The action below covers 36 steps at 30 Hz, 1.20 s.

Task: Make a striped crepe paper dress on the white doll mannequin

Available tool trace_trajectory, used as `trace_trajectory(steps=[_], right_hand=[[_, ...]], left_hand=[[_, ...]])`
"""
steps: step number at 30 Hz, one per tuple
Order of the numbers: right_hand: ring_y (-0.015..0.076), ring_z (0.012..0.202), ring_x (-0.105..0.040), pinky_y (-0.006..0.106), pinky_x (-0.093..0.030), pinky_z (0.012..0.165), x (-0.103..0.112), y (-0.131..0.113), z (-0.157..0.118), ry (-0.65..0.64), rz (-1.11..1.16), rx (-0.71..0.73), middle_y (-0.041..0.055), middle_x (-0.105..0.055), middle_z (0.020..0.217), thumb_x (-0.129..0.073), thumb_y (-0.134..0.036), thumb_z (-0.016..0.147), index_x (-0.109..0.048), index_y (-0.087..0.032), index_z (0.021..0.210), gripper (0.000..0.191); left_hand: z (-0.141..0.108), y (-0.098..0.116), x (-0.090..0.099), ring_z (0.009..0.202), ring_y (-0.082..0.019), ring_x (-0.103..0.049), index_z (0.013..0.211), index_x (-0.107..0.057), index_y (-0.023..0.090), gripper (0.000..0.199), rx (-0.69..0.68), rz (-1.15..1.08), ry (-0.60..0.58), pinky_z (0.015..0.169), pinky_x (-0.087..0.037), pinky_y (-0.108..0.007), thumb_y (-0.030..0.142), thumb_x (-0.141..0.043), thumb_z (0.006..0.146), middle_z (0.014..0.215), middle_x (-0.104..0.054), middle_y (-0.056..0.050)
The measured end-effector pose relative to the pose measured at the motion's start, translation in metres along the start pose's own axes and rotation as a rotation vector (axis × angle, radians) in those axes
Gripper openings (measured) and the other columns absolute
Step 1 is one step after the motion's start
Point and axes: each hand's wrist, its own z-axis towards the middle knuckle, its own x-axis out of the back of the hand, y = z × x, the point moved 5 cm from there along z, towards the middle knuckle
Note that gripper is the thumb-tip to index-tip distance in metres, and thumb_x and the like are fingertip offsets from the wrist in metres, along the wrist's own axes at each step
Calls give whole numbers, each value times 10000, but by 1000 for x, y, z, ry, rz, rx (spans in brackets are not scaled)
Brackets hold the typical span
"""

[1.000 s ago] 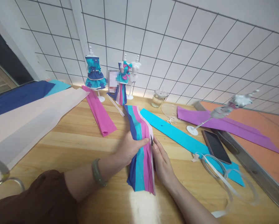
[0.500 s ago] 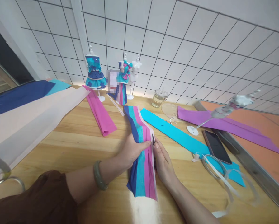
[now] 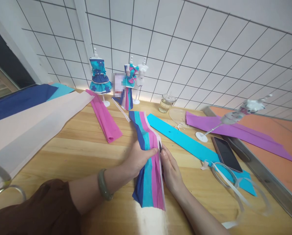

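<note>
A long crepe paper piece [image 3: 148, 173] with navy, turquoise, pink and pale stripes is held upright-lengthwise above the wooden table, its pleats crinkled. My left hand [image 3: 141, 156] grips it from the left, thumb across the front and the other fingers hidden behind. At the pale right edge, my right hand [image 3: 170, 169] is closed, its fingertips pressed to the paper. A small dark shape [image 3: 160, 146] shows between that edge and the right fingertips; I cannot make out what it is.
Dressed mini mannequins [image 3: 100, 76] stand by the tiled wall, near a lidded glass [image 3: 167, 102]. A bare mannequin [image 3: 241, 112], phone [image 3: 227, 153], turquoise strip [image 3: 182, 137] and white ribbon coil [image 3: 224, 176] lie right. Pink paper [image 3: 105, 119] and pale sheets [image 3: 38, 130] lie left.
Both hands keep the same hold and place. The lower end of the striped crepe paper has shifted very slightly to the right.
</note>
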Motion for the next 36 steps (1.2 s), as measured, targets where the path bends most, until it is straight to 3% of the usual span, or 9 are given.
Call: trace_trajectory(steps=[15,36], right_hand=[[234,1284,-422,419,-291,1095,0,1,2,-6,-17,7,46,-518,1353,-438,-507,886,-508,-239,1304,501],[241,1271,-441,427,-323,1079,0,-4,2,3,-37,12,33,-539,1333,-459,-476,885,-550,-243,1262,453]], left_hand=[[0,-3,1,974,-241,-636,1116,-579,173,521,-13,-40,7,895,-491,-372,236,-760,632,1072,-675,-97],[1,-7,0,933,-230,-648,1107,-587,164,543,10,-75,20,857,-508,-352,238,-780,605,1051,-684,-97]])
